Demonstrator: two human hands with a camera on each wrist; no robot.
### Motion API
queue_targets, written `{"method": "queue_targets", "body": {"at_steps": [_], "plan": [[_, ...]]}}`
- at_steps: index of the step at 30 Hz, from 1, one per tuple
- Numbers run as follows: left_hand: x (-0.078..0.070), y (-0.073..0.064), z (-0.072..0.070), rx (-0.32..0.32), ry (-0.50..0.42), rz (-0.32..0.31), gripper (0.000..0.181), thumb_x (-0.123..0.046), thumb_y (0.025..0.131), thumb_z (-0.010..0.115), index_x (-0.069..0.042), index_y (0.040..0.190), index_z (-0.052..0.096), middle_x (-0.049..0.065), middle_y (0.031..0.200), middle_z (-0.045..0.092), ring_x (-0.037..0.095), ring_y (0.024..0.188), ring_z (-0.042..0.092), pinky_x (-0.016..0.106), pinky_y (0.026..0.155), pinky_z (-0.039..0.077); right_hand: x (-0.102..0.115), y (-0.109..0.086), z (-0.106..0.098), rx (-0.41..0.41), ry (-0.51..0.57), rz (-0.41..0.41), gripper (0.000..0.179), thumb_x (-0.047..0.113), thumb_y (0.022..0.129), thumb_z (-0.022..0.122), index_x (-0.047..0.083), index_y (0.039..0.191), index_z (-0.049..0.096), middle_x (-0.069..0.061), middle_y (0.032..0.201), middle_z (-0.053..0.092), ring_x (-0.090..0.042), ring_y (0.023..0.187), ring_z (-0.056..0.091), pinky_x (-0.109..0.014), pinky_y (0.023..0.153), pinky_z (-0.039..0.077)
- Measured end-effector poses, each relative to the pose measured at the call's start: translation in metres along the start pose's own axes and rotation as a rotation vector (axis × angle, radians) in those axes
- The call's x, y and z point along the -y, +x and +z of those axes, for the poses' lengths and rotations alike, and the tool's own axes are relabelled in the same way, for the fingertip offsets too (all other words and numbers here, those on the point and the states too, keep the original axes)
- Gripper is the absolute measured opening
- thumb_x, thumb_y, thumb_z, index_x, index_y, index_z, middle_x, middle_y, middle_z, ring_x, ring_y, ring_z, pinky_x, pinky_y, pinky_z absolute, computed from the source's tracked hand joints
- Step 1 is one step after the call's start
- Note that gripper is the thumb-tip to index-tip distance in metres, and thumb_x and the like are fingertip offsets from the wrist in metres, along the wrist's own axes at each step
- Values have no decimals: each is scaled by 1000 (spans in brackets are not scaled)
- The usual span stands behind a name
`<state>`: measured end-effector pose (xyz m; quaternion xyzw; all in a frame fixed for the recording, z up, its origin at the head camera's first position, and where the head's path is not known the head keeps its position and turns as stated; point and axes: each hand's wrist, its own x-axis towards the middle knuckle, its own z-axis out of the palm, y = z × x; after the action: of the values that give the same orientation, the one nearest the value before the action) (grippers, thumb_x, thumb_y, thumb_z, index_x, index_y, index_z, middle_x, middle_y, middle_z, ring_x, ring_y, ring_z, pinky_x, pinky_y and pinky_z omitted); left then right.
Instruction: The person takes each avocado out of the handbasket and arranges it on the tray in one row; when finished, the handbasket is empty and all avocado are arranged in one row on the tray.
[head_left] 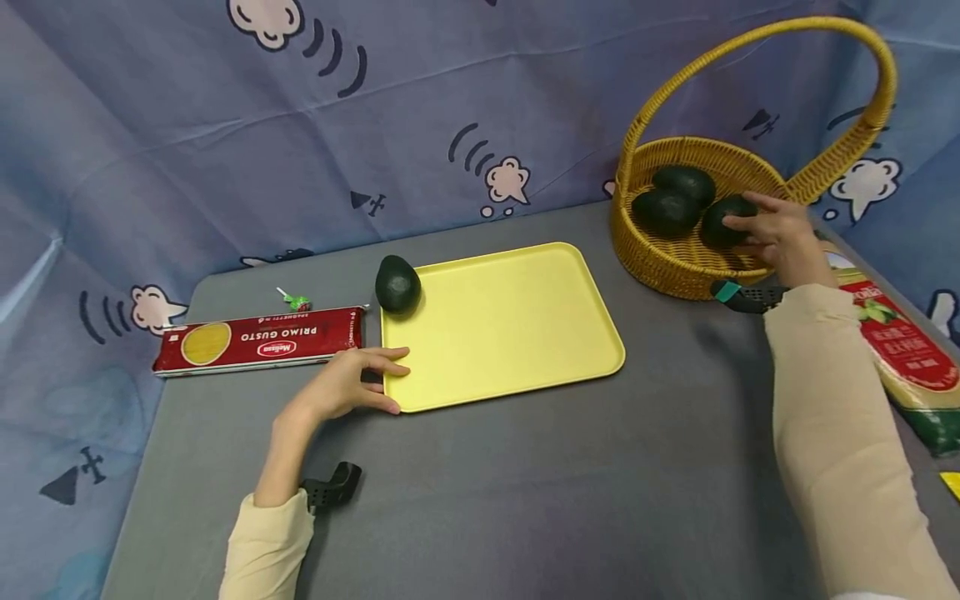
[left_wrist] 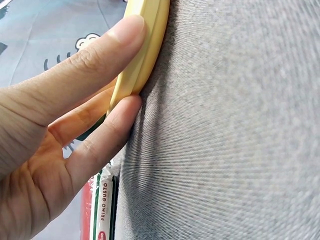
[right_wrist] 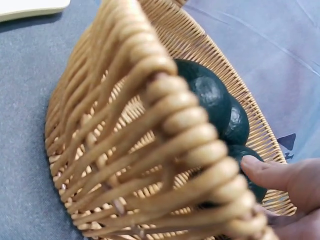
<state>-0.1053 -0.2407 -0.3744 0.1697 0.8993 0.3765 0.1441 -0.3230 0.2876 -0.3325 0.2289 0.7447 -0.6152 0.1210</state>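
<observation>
My left hand (head_left: 348, 385) holds the left edge of a yellow tray (head_left: 517, 325) near its front corner. In the left wrist view, the thumb and fingers (left_wrist: 125, 112) lie against the tray's rim (left_wrist: 150, 45). A dark green avocado (head_left: 398, 286) sits at the tray's back left corner. At the back right, my right hand (head_left: 783, 233) reaches into a yellow wicker basket (head_left: 667, 271) and grips an avocado (head_left: 725, 221) by its side. Two more avocados (head_left: 666, 212) lie left of it in the basket. The right wrist view shows the thumb on the held avocado (right_wrist: 245, 155); the basket wall hides part of it.
A red spaghetti pack (head_left: 262, 342) lies left of the tray, with a green-wrapped lollipop (head_left: 296, 302) behind it. Beyond the right forearm is a red and green bag (head_left: 900, 342). The basket's tall handle (head_left: 757, 33) arches above it. A patterned cloth (head_left: 420, 125) hangs behind the grey table (head_left: 525, 500).
</observation>
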Motion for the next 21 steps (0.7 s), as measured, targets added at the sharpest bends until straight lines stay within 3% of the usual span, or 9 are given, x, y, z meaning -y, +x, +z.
{"method": "queue_targets", "body": {"at_steps": [4, 7, 10, 15, 17, 21], "plan": [[0, 0, 0, -4, -5, -6, 49, -9, 72, 84, 3, 117, 67, 16, 139, 52, 33, 130, 44, 35, 85, 53, -3, 3, 2, -5, 17, -14, 75, 10, 90, 62, 35, 150, 24, 10, 158, 9, -16, 140, 25, -28, 98, 40], [0, 0, -1, -6, -2, -2, 49, -9, 72, 84, 3, 116, 68, 16, 138, 52, 33, 130, 44, 36, 86, 53, -4, 5, 1, 25, 54, -14, 75, 9, 90, 64, 36, 149, 26, 14, 158, 8, -13, 139, 26, -21, 81, 52], [-1, 0, 0, -9, 3, -3, 49, -9, 71, 84, 2, 116, 68, 16, 138, 52, 33, 130, 44, 37, 87, 52, -4, 5, 0, 43, 102, -13, 76, 8, 88, 65, 35, 149, 28, 14, 157, 7, -16, 142, 22, -19, 63, 54], [-1, 1, 0, -11, 5, -12, 49, -8, 71, 84, 2, 116, 68, 16, 137, 53, 33, 130, 45, 38, 87, 52, -3, 4, 2, 21, 162, -4, 78, 6, 83, 70, 33, 147, 34, 12, 158, 14, -17, 138, 32, -23, 60, 56], [-1, 1, 0, -12, 3, -18, 49, -8, 71, 84, 2, 116, 68, 16, 137, 53, 33, 130, 45, 38, 87, 52, -3, 2, 3, 8, 181, -2, 78, 5, 81, 72, 31, 146, 37, 11, 157, 18, -16, 128, 44, -25, 61, 56], [0, 1, -1, -12, -2, -17, 49, -9, 71, 84, 2, 116, 68, 16, 138, 53, 33, 130, 44, 38, 87, 52, 0, -2, 4, -8, 173, -15, 77, 4, 80, 73, 31, 145, 41, 7, 157, 19, -10, 84, 67, -27, 59, 57]]}}
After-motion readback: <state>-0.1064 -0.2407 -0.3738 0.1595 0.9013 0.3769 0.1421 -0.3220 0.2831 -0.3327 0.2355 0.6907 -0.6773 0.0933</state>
